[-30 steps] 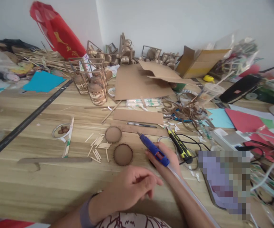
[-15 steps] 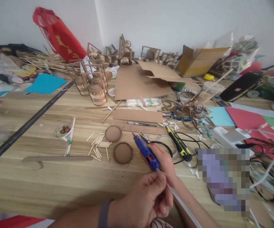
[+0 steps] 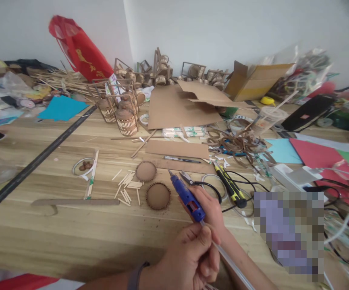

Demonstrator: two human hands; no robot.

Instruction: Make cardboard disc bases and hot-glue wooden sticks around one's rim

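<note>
My right hand [image 3: 212, 209] grips a blue hot glue gun [image 3: 186, 196], its nozzle pointing up-left toward two round cardboard discs [image 3: 157, 195] on the wooden table [image 3: 71, 233]. A clear glue stick [image 3: 229, 262] runs out of the gun's back toward me. My left hand [image 3: 189, 257] is closed with thumb and fingers pinching that glue stick just behind the gun. Short bamboo sticks [image 3: 128, 186] lie scattered left of the discs.
Small scissors [image 3: 189, 178], a yellow-black utility knife [image 3: 229, 186], a pen [image 3: 182, 159] and cardboard strips [image 3: 177, 149] lie beyond the gun. Small wooden lantern models [image 3: 126, 119], flat cardboard [image 3: 177, 106], a red bag [image 3: 80, 50], coloured paper [image 3: 313, 155] and cables crowd the far and right sides.
My left hand rose from the table's near edge and closed on the glue stick behind the gun. The gun shifted slightly left, uncovering the scissors.
</note>
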